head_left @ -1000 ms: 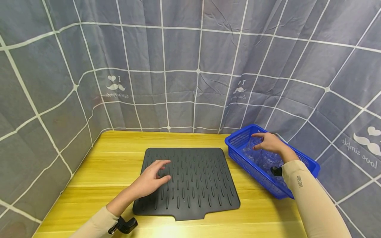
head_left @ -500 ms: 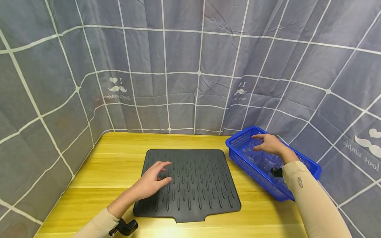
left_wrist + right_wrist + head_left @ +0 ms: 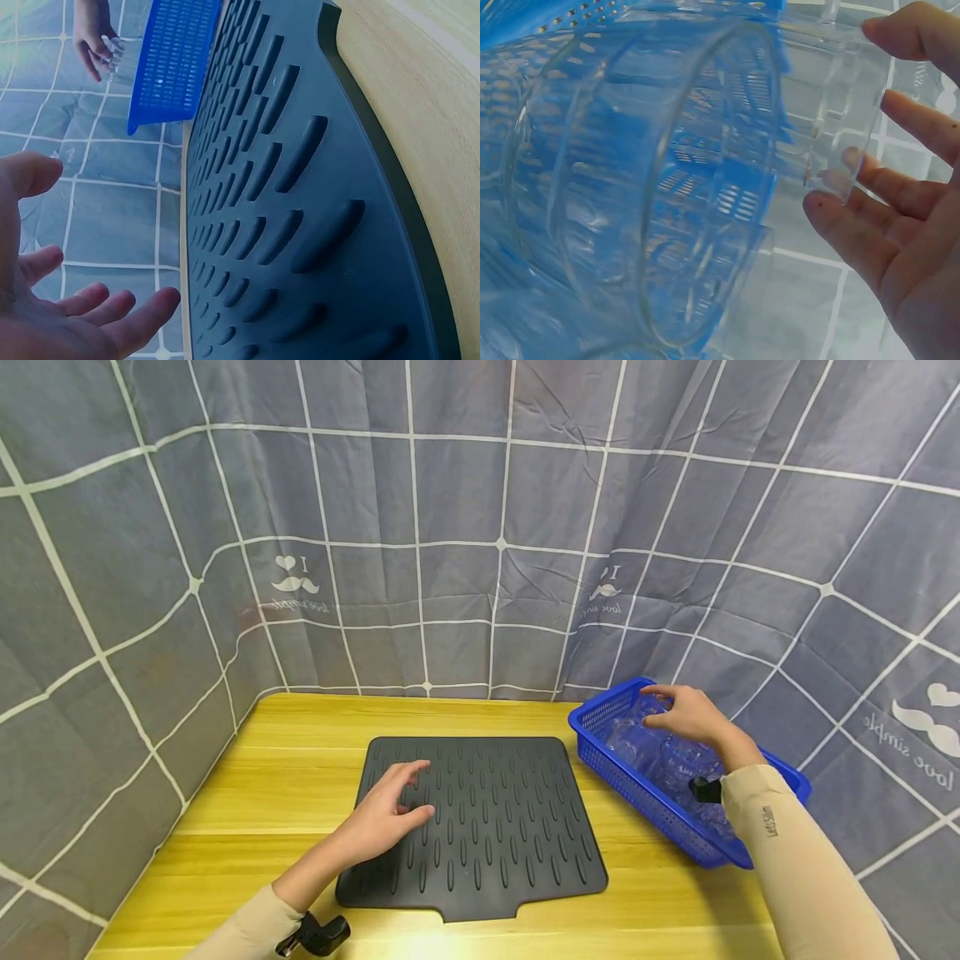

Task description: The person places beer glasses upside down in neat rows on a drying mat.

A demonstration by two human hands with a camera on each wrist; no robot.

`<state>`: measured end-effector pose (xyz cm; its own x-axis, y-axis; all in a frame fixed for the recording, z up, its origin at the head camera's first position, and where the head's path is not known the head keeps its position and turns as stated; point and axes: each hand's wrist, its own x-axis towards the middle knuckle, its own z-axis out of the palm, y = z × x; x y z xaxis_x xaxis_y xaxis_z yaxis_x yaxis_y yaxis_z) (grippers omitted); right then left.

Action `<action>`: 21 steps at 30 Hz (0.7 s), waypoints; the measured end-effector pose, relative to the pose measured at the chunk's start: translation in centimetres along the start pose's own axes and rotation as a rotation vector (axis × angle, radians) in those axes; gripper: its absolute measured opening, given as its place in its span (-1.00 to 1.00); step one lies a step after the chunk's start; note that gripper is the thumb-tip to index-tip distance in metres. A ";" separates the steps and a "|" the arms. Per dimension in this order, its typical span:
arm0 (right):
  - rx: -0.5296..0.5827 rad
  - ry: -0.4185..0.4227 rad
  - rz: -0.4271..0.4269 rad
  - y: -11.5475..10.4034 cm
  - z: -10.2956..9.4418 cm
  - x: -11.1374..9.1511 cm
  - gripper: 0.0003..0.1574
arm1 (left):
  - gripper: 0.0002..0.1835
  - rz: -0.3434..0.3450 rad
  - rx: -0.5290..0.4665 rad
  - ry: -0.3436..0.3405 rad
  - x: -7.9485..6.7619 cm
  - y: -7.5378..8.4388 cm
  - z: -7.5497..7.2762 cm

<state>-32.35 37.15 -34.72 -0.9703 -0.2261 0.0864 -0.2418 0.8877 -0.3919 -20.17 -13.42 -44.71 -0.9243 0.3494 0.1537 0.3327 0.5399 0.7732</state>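
R hand [image 3: 692, 717]: forearm in from lower right of head view, fingers and thumb curled round end of clear cup [image 3: 831, 112] — upper right of right-wrist view, at blue basket [image 3: 637, 795] | L hand [image 3: 378, 817]: forearm from lower left, fingers wide, grip vacant, above black mat [image 3: 498, 814] — lower center

The head view looks forward and down from above the basket [image 3: 645, 797]. The left wrist view faces it, well apart; the right wrist view shares it, very close.
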 end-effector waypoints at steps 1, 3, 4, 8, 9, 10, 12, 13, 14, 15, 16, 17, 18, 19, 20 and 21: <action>0.001 0.005 0.002 -0.1 -0.1 -0.1 -0.24 | -0.25 0.002 -0.005 0.007 0.0 0.0 0.0; 0.004 0.019 0.004 -0.2 -0.4 -0.1 -0.24 | -0.24 0.003 -0.014 0.016 0.0 0.0 0.0; 0.008 0.026 0.002 -0.3 -0.5 -0.2 -0.24 | -0.23 0.003 -0.017 0.020 0.1 0.0 0.0; 0.017 0.052 -0.010 -0.9 -1.1 -0.4 -0.24 | -0.23 -0.003 -0.024 0.019 0.1 0.1 0.1; 0.016 0.059 -0.014 -1.1 -1.2 -0.5 -0.24 | -0.24 -0.003 -0.025 0.017 0.2 0.1 0.1; 0.021 0.063 -0.014 -1.2 -1.4 -0.5 -0.25 | -0.24 -0.005 -0.025 0.015 0.2 0.1 0.1; 0.021 0.073 -0.022 -1.5 -1.8 -0.6 -0.25 | -0.24 -0.006 -0.026 0.012 0.2 0.1 0.1; 0.019 0.080 -0.027 -1.6 -1.9 -0.7 -0.26 | -0.24 -0.007 -0.027 0.009 0.2 0.1 0.2; 0.019 0.086 -0.033 -1.8 -2.1 -0.7 -0.26 | -0.23 -0.008 -0.027 0.006 0.2 0.1 0.2; 0.017 0.093 -0.039 -1.9 -2.3 -0.8 -0.27 | -0.23 -0.009 -0.025 0.005 0.3 0.1 0.2; 0.016 0.097 -0.044 -2.1 -2.4 -0.8 -0.27 | -0.23 -0.010 -0.025 0.004 0.3 0.1 0.2; 0.013 0.101 -0.049 -2.2 -2.6 -0.9 -0.27 | -0.22 -0.009 -0.026 0.004 0.3 0.1 0.2; 0.013 0.105 -0.052 -2.3 -2.7 -0.9 -0.26 | -0.22 -0.009 -0.027 0.004 0.3 0.1 0.2; 0.010 0.109 -0.056 -2.5 -2.9 -1.0 -0.26 | -0.22 -0.009 -0.026 0.003 0.3 0.1 0.2; 0.011 0.109 -0.057 -2.6 -3.0 -1.1 -0.26 | -0.22 -0.008 -0.026 0.003 0.3 0.1 0.2; 0.014 0.108 -0.056 -2.8 -3.2 -1.2 -0.25 | -0.22 -0.008 -0.026 0.004 0.3 0.1 0.2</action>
<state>-30.52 36.19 -30.84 -0.9509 -0.2303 0.2068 -0.2966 0.8691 -0.3959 -20.41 -13.07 -44.68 -0.9274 0.3426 0.1500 0.3208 0.5227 0.7898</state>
